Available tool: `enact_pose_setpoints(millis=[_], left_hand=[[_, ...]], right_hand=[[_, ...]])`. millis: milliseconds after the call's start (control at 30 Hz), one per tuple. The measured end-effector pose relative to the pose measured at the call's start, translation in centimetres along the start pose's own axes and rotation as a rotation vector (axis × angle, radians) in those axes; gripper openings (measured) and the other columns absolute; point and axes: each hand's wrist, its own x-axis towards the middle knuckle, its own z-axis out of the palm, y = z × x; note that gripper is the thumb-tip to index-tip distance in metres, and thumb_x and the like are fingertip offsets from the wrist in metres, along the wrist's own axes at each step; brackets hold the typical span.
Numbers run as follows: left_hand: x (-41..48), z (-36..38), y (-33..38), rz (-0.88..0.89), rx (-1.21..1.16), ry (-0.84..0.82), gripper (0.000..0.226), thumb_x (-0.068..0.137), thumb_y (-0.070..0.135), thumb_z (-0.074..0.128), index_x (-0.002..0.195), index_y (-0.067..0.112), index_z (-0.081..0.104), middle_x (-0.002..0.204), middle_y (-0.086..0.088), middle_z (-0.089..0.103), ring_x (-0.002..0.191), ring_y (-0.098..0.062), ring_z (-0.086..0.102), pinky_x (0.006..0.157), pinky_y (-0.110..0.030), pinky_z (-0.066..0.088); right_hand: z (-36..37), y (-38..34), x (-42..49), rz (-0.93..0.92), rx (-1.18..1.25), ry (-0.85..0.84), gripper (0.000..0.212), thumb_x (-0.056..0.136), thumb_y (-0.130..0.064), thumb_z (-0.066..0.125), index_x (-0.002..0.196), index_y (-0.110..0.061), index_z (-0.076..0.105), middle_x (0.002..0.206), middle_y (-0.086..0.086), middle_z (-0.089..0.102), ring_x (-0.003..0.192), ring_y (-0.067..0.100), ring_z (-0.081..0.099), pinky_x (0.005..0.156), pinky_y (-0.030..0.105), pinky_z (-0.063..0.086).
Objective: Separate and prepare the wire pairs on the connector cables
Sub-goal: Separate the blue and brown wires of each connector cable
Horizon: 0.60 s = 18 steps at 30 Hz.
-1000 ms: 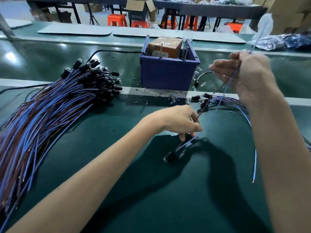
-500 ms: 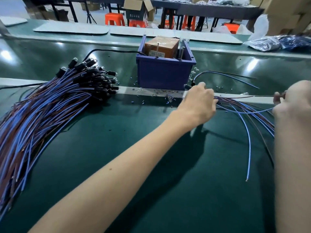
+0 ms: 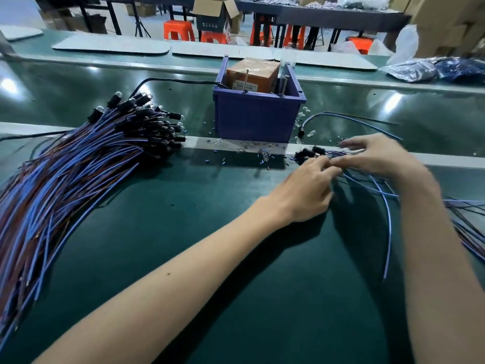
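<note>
The small cable pile point(image 3: 351, 177) lies under both hands, plugs point(image 3: 307, 153) near the blue bin point(image 3: 252, 119), wires running off right. My left hand point(image 3: 307, 190) pinches one cable there. My right hand point(image 3: 378, 156) is just beside, too blurry to tell its grip.

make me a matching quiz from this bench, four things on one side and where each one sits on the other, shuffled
Things
1. big cable bundle
2. blue bin
3. brown box
4. orange stools

Places
a. inside the bin
b. far back, at the top of the picture
c. left side of the green table
d. middle, at the far edge of the pale strip

Pairs: 1-c, 2-d, 3-a, 4-b
</note>
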Motion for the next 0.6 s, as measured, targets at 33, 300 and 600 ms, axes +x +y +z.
enact_pose_setpoints(millis=[33,300,600], left_hand=[[-0.8,-0.4,-0.4,0.02,0.021,0.007,0.038,0.085,-0.002,0.05,0.122,-0.002,0.058,0.12,-0.02,0.054,0.111,-0.033,0.051,0.097,-0.036,0.038],[-4.6,-2.4,-2.4,-0.126,0.003,0.018,0.018,0.087,0.009,0.051,0.097,0.009,0.066,0.101,-0.006,0.059,0.084,-0.028,0.057,0.078,-0.041,0.047],[-4.5,-2.2,-2.1,-0.152,0.064,0.024,0.015,0.087,0.015,0.051,0.094,0.012,0.064,0.1,-0.003,0.06,0.079,-0.027,0.055,0.074,-0.04,0.046]], right_hand=[[0.5,-0.3,-0.1,-0.055,-0.031,-0.076,0.048,0.076,-0.031,0.078,0.121,-0.021,0.065,0.123,0.01,0.064,0.116,0.023,0.057,0.098,0.033,0.043],[2.0,0.8,1.0,-0.126,0.005,-0.131,0.033,0.072,-0.013,0.083,0.097,-0.023,0.064,0.09,0.001,0.063,0.083,0.019,0.057,0.075,0.025,0.043],[4.7,1.4,1.6,-0.209,0.197,0.258,0.021,0.073,0.005,0.073,0.086,-0.012,0.073,0.078,0.008,0.069,0.06,0.003,0.056,0.058,0.002,0.039]])
